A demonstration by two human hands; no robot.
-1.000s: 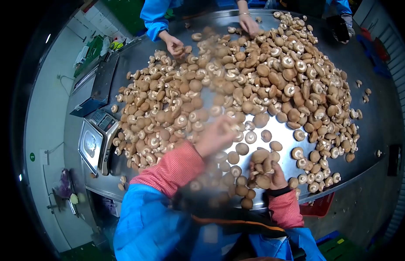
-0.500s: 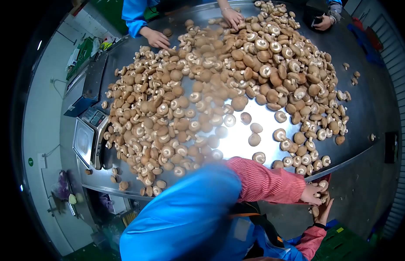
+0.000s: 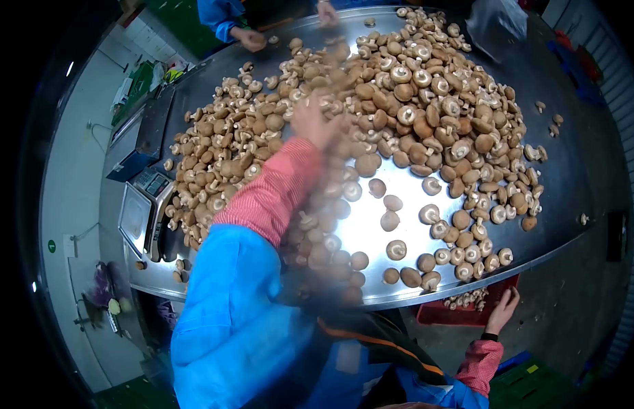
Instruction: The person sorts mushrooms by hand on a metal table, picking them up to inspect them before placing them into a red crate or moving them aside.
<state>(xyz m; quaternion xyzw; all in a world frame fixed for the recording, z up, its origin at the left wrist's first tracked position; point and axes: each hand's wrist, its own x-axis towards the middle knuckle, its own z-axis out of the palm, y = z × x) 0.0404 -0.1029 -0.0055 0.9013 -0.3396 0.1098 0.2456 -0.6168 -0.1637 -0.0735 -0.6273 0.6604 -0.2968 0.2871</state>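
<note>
Reaching out in the head view: left hand [image 3: 310,121] is over the mushrooms [image 3: 412,88] heaped on the steel tabletop [image 3: 371,225]. It's motion-blurred, so I can't tell if it's spread or pinching one. Right hand [image 3: 502,308] hangs below the near edge, fingers spread, palm empty, just beside the red crate [image 3: 440,315], which holds a few more. My read: rake a small batch onto the bare patch, cup loosely, don't crush caps, avoid the co-worker's hand [image 3: 250,39].
</note>
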